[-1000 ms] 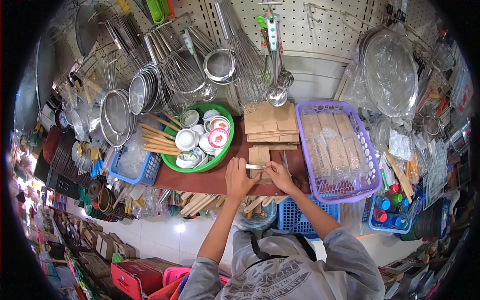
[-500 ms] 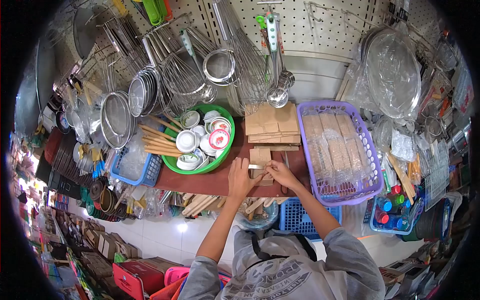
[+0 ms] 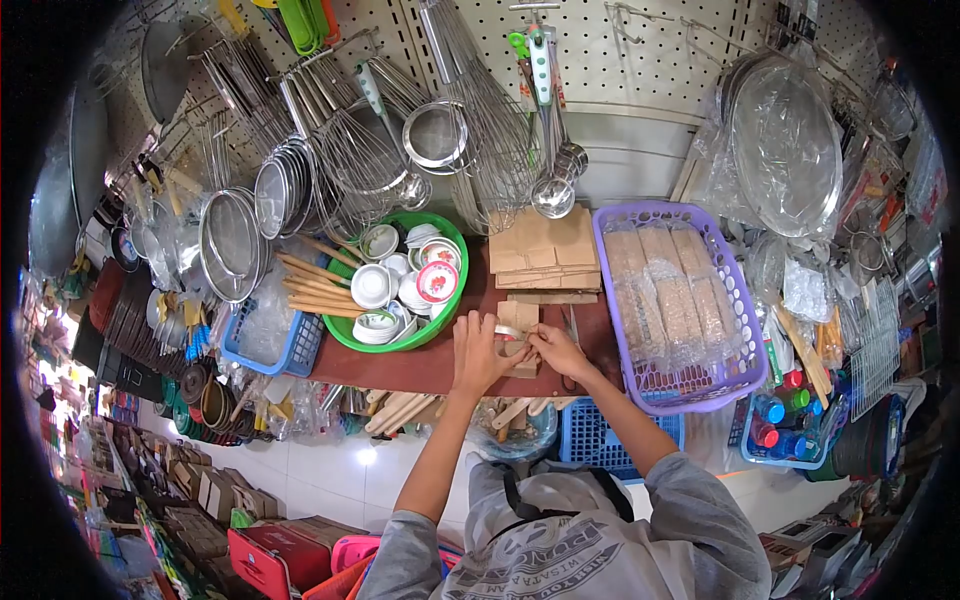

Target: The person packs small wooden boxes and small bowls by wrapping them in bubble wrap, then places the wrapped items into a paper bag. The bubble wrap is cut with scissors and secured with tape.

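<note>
Over the red-brown tabletop (image 3: 400, 368), my left hand (image 3: 478, 352) is closed on what looks like a roll of clear tape (image 3: 508, 331), its pale edge showing between thumb and fingers. My right hand (image 3: 558, 350) is pinched close beside it, fingertips together at the tape's end; the strip itself is too fine to make out. Beneath both hands lies a narrow folded piece of brown cardboard (image 3: 522, 312). A pair of scissors (image 3: 570, 325) is partly hidden behind my right hand.
Flat brown cardboard pieces (image 3: 543, 245) are stacked behind my hands. A green basin (image 3: 455, 305) of small bowls and wooden-handled tools stands left, a purple basket (image 3: 612, 300) of wrapped packs right. Whisks (image 3: 490, 130), strainers (image 3: 435, 135) and ladles (image 3: 552, 195) hang above.
My left hand has shifted slightly left and tilted the tape roll. My right hand stays pinched near it, with only a small shift. The surroundings look the same.
</note>
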The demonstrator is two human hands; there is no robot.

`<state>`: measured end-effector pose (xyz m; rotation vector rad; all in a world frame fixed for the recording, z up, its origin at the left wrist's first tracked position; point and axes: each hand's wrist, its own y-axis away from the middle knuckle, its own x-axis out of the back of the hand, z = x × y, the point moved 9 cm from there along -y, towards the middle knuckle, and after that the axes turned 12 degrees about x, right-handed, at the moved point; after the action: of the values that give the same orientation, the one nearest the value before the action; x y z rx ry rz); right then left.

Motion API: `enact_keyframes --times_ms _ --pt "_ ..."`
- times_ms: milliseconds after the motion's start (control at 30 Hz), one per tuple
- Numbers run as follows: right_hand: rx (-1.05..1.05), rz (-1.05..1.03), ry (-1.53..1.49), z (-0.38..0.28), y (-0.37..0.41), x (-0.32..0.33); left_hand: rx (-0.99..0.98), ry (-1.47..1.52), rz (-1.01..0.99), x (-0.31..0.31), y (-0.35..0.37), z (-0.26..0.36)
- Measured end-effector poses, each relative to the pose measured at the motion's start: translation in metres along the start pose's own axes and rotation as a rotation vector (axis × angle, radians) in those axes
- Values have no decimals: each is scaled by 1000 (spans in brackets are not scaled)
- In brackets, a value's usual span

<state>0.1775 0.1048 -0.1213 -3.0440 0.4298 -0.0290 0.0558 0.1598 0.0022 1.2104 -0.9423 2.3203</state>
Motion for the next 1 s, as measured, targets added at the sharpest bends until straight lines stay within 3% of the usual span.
enact_keyframes --times_ms 300,700,1000 --pt "-41 -14 105 -5 -1 -8 -53 -150 19 -1 7 -5" --pt "-115 98 -32 4 -3 -8 -7 -163 -43 0 4 -14" --pt "-53 136 120 -3 -2 -6 -30 -94 -68 -2 1 -25"
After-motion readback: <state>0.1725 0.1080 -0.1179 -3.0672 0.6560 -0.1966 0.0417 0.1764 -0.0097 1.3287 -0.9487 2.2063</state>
